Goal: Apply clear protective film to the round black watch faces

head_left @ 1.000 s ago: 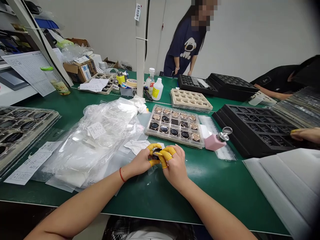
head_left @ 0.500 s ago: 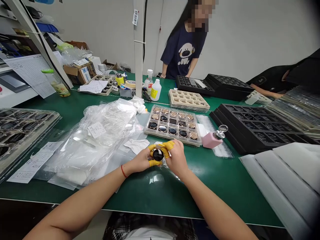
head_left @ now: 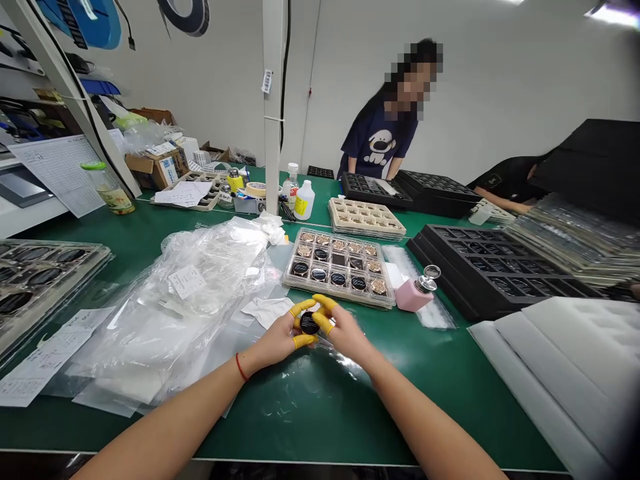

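A small round black disc [head_left: 309, 323] is pinched between both my hands over the green table [head_left: 280, 413]. My left hand [head_left: 280, 337] grips it with yellow finger cots on thumb and fingertips. My right hand [head_left: 345, 332], also in yellow cots, closes on its right side. Just beyond them lies a clear tray [head_left: 340, 265] of round black and gold-rimmed parts.
Crumpled clear bags [head_left: 190, 300] lie to the left, a pink pump bottle [head_left: 415, 293] to the right. Black trays [head_left: 495, 267] and white foam sheets [head_left: 565, 360] fill the right side. Another parts tray [head_left: 35, 273] sits far left. One person stands across the table; another leans at the far right.
The view tilted up and the hands shifted slightly away from me. Both hands have kept hold of the disc, whose black face now shows between the fingers.
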Tool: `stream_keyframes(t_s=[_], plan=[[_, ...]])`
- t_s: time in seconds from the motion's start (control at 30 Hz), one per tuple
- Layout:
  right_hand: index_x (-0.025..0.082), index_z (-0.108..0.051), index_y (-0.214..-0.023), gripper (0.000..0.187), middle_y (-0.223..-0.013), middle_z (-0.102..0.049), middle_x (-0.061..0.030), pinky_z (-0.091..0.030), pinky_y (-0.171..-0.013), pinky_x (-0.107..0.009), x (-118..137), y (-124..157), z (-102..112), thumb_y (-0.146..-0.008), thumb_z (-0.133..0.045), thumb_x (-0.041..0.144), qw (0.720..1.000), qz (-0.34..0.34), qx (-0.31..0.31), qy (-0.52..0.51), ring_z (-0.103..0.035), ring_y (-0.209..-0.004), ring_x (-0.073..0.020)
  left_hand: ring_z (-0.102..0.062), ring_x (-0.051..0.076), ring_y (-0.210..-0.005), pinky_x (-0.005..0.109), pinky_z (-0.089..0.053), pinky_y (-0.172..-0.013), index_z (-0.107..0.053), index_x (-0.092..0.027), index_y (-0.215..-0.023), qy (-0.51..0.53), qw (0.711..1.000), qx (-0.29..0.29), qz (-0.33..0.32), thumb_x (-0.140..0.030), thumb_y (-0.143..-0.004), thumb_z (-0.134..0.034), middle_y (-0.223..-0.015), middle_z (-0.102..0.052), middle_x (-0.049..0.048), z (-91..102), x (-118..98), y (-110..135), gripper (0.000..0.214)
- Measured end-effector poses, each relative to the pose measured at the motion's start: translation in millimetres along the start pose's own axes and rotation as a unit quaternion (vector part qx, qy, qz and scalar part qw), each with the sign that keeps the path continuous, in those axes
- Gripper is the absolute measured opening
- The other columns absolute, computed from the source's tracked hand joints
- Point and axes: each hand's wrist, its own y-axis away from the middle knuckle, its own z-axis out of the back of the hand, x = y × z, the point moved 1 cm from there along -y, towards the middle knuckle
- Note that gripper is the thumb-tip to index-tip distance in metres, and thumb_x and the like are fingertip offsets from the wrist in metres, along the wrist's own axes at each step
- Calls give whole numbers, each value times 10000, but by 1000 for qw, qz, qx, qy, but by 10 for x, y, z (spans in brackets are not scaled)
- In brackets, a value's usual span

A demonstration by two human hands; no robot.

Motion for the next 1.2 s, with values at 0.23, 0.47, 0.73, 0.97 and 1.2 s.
stream_keyframes(t_s=[0.23, 0.47, 0.73, 0.97, 1.2], plan=[[148, -553, -1052, 288, -968, -633, -86, -445, -715, -290, -328, -935, 507, -874, -386, 301, 982, -91, -144, 75, -581, -827, -178, -631, 214, -892, 395, -448, -863, -352, -205, -1341, -42, 999, -19, -1, -308, -785, -607, -847, -689, 56, 46, -36, 17, 620], [159, -660, -924, 212, -978, -620, -113, -342, -872, -378, -677, -1384, 599, -781, -504, 164, 959, -111, -154, 213, -475, -1001, -251, -608, 216, -963, 415, -424, -915, -418, -206, -1294, -48, 999, -13, -9, -300, -793, -600, -1005, -668, 84, 42, -14, 21, 541], [228, -707, -882, 209, -1130, -571, -69, -256, -954, -422, -934, -1200, 639, -767, -532, 211, 941, -117, -136, 287, -346, -1151, -281, -631, 210, -902, 391, -445, -873, -395, -201, -1304, -56, 998, 11, 26, -304, -812, -575, -928, -667, 66, 88, 30, -25, 535], [195, -628, -1102, 353, -1199, -530, -110, -294, -917, -406, -1165, -1075, 900, -862, -381, 273, 914, -206, -193, 291, -337, -1158, -284, -630, 193, -853, 368, -446, -844, -406, -174, -1267, -43, 997, 6, 60, -339, -810, -563, -805, -662, 22, 83, 5, -48, 511], [117, -663, -951, 323, -1065, -574, -184, -325, -881, -424, -1395, -1002, 1020, -801, -499, 351, 904, -280, -129, 295, -361, -1151, -338, -628, 197, -834, 371, -447, -827, -449, -148, -1235, -55, 996, 16, 66, -330, -806, -556, -794, -679, 38, 58, 3, -66, 478]])
